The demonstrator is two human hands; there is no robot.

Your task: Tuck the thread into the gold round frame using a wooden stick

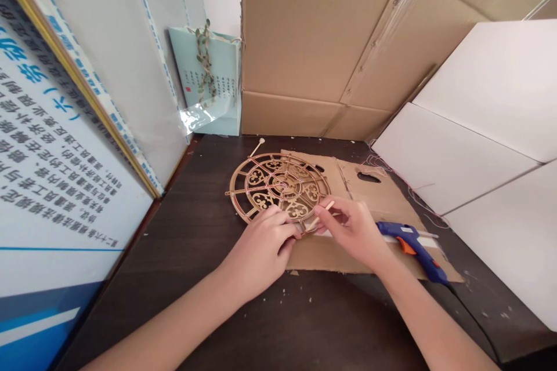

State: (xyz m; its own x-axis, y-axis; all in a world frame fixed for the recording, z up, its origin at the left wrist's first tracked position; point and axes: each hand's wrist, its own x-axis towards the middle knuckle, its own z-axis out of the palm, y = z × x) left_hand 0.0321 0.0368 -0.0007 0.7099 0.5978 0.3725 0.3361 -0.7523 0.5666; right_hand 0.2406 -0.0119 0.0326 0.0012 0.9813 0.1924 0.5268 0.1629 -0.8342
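A round gold-coloured openwork panel (298,209), with spokes, rings and scroll patterns, lies partly on the dark table and partly on a flat cardboard sheet. Reddish wire or cord appears to run along its rings. My left hand (261,249) is closed at the panel's near rim, its fingertips gripping the edge. Between the thumb and fingers of my right hand (352,232) is a thin wooden stick (325,210), slanting down to the same part of the rim. The stick's lower tip is close to my left fingertips; whether it touches the panel I cannot tell.
A blue glue gun (418,249) with an orange trigger rests on the cardboard sheet (369,203), its cord trailing right. Loose pinkish wire (413,188) lies by the white boxes (478,127). Behind the panel is a small white-tipped stick (257,146). A cardboard wall (313,40) stands behind.
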